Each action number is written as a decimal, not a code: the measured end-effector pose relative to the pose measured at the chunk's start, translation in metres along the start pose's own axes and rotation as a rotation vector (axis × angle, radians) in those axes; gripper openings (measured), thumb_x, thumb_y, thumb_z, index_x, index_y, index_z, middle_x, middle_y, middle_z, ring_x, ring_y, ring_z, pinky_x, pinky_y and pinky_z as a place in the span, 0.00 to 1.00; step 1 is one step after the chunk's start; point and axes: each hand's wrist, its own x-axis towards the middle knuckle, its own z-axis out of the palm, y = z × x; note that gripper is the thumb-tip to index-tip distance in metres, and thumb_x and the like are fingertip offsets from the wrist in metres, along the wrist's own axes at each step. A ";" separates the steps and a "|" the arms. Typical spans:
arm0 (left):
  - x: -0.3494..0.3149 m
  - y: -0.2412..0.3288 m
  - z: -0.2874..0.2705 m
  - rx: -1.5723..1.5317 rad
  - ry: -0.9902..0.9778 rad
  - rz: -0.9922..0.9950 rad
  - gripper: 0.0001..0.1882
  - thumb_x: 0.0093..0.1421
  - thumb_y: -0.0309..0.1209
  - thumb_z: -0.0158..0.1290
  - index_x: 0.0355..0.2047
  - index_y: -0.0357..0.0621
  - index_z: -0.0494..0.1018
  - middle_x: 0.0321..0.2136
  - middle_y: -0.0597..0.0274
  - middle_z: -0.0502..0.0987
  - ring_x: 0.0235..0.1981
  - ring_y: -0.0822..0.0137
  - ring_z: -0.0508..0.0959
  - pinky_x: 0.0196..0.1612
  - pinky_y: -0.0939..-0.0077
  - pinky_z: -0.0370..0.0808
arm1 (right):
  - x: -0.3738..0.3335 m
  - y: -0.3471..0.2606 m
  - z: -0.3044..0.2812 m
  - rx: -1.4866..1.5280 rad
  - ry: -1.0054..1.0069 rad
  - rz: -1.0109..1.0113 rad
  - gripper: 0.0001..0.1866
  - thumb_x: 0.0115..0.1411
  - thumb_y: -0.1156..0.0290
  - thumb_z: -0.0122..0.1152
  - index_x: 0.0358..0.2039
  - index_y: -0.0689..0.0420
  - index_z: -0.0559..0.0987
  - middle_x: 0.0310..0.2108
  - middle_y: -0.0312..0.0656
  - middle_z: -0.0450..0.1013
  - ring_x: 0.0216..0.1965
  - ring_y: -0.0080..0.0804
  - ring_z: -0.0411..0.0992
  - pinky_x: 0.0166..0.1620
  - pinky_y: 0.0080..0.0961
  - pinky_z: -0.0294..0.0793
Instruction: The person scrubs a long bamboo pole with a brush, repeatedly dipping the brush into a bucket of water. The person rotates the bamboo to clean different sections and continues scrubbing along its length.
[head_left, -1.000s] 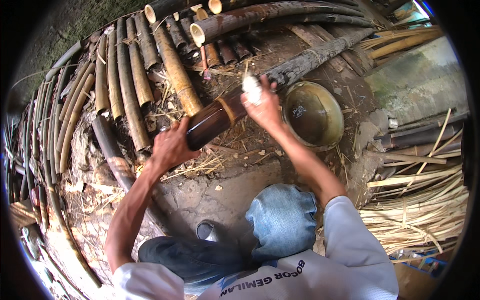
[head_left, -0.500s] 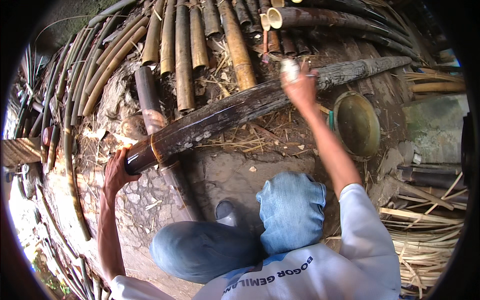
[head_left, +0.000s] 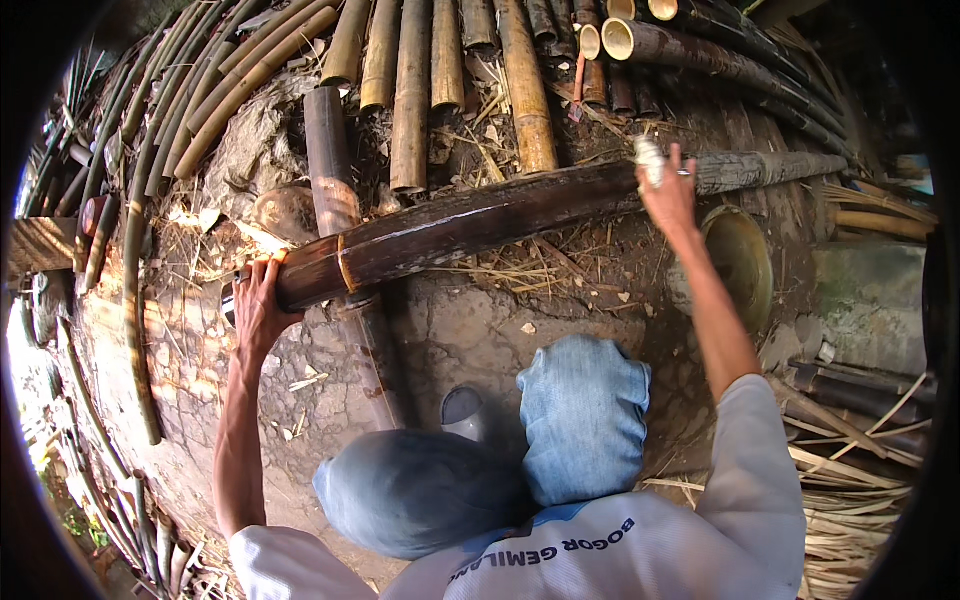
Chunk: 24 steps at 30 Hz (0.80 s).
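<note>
A long, thick, dark bamboo pole (head_left: 460, 225) lies slantwise in front of me, its left part wet and shiny, its right part grey and dry-looking. My left hand (head_left: 262, 305) grips it close to its near left end, fingers over the top. Farther right, my right hand (head_left: 672, 200) is closed around a whitish, fibrous-looking wad (head_left: 650, 162), held at the pole where the dark wet stretch meets the grey one. What the wad is made of I cannot tell. Under the pole's left part a thinner bamboo pole (head_left: 330, 160) crosses it as a support.
A round basin (head_left: 768, 268) stands beyond my right forearm, next to a concrete block (head_left: 868, 290). Cut bamboo poles (head_left: 410, 100) lie in rows at the back, with more bamboo (head_left: 200, 110) at left. Split strips (head_left: 850, 520) are heaped at lower right. My knees (head_left: 583, 420) are close in front.
My right hand has moved rightward along the pole with the wad, and the dark wet area reaches farther right. My left hand now lies more over the pole's top. The view has shifted a little.
</note>
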 end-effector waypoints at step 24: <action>-0.016 0.019 0.041 0.142 0.437 0.050 0.42 0.47 0.27 0.66 0.65 0.53 0.68 0.60 0.54 0.68 0.64 0.48 0.66 0.70 0.47 0.59 | -0.037 -0.335 -0.003 0.439 -0.038 -0.716 0.29 0.64 0.46 0.63 0.59 0.50 0.79 0.57 0.50 0.77 0.60 0.43 0.74 0.61 0.47 0.74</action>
